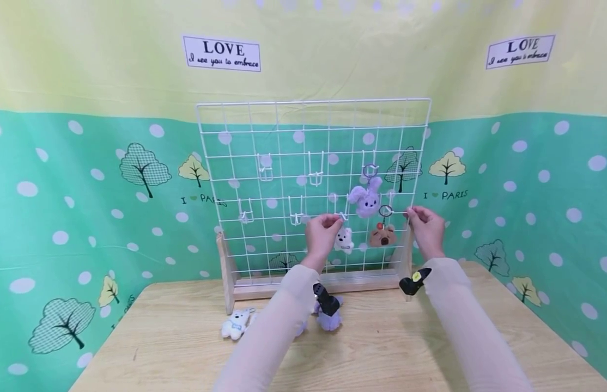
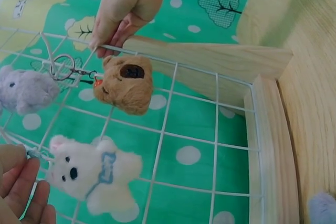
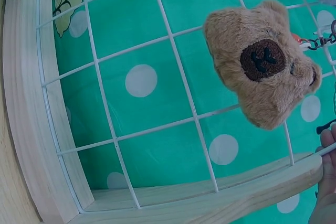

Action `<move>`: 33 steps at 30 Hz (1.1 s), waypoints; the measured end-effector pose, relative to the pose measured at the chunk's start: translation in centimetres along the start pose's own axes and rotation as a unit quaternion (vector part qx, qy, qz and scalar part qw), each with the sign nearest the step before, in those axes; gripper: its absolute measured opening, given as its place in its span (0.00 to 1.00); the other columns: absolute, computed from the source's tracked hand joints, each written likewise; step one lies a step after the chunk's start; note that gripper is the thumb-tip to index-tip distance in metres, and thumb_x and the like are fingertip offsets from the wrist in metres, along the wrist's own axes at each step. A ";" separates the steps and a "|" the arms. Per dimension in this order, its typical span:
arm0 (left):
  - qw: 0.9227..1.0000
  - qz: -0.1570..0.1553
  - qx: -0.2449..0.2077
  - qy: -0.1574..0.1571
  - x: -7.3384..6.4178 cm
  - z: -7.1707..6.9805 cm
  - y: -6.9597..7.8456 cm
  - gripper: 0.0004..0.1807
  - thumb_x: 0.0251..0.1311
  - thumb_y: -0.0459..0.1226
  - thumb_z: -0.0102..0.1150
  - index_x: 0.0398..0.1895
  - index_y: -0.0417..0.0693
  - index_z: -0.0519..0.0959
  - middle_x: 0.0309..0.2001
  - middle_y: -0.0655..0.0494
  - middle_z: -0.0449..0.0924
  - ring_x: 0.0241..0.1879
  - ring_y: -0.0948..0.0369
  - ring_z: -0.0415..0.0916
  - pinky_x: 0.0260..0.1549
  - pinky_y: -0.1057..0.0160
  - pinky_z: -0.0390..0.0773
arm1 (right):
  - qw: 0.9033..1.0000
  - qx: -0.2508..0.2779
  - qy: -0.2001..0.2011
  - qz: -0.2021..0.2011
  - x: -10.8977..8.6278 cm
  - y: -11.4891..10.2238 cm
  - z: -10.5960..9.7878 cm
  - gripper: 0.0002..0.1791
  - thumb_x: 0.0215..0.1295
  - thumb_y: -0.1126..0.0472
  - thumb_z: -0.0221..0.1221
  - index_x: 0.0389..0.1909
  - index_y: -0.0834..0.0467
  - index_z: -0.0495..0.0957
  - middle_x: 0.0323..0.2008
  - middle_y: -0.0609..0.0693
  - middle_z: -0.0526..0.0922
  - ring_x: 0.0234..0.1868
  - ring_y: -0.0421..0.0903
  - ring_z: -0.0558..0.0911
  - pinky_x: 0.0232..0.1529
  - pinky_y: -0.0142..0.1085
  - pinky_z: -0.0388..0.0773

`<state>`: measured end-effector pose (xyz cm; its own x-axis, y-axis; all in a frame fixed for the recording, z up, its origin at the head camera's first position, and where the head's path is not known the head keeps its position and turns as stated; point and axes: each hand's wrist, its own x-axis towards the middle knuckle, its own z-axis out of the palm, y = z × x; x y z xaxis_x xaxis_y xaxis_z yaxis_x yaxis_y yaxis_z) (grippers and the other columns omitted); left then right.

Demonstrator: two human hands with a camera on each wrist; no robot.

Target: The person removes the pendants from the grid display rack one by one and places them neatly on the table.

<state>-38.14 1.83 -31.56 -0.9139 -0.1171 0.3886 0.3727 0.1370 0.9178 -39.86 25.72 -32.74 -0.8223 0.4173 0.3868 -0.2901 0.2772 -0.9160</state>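
My left hand (image 1: 323, 237) pinches the cord at the top of a white plush bear keychain (image 1: 344, 240), beside a hook on the white wire grid rack (image 1: 313, 100). In the left wrist view the plush bear (image 2: 92, 174) wears a blue bone-patterned band and hangs against the grid. My right hand (image 1: 428, 228) grips the rack's right edge wire, above the wooden foot. Close to it, a brown plush bear-head keychain (image 1: 383, 236) hangs by its ring from a hook. A purple plush bunny keychain (image 1: 366, 198) hangs higher up.
Several white hooks (image 1: 315, 175) are on the grid. A white-and-blue plush (image 1: 235, 325) and a purple plush (image 1: 329, 321) lie on the wooden table (image 1: 382, 348) before the rack, partly behind my left sleeve. A patterned green curtain (image 1: 156, 239) stands behind.
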 end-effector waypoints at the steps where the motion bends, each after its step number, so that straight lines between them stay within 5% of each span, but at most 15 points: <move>1: 1.000 0.003 0.002 -0.001 0.0 0.0 0.0 0.05 0.58 0.37 0.64 0.35 0.46 0.84 0.33 0.56 0.83 0.34 0.63 0.78 0.33 0.67 0.79 | 1.000 0.000 0.000 0.000 0.0 0.0 0.0 0.24 0.65 0.47 0.54 0.54 0.61 0.75 0.49 0.53 0.82 0.47 0.39 0.80 0.52 0.31 0.75; 33: 0.998 0.037 -0.024 -0.047 -2.0 -1.1 2.1 0.05 0.56 0.38 0.64 0.33 0.47 0.84 0.30 0.57 0.83 0.31 0.64 0.77 0.32 0.67 0.77 | 1.000 0.010 -0.003 -0.009 -0.1 0.2 -0.1 0.25 0.65 0.47 0.55 0.54 0.61 0.75 0.48 0.51 0.82 0.45 0.36 0.80 0.50 0.29 0.75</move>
<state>-35.33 1.32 -30.32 -0.8935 -0.0159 0.4489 0.4456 0.0934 0.8903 -39.78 25.81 -32.92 -0.8194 0.4076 0.4030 -0.3149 0.2673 -0.9107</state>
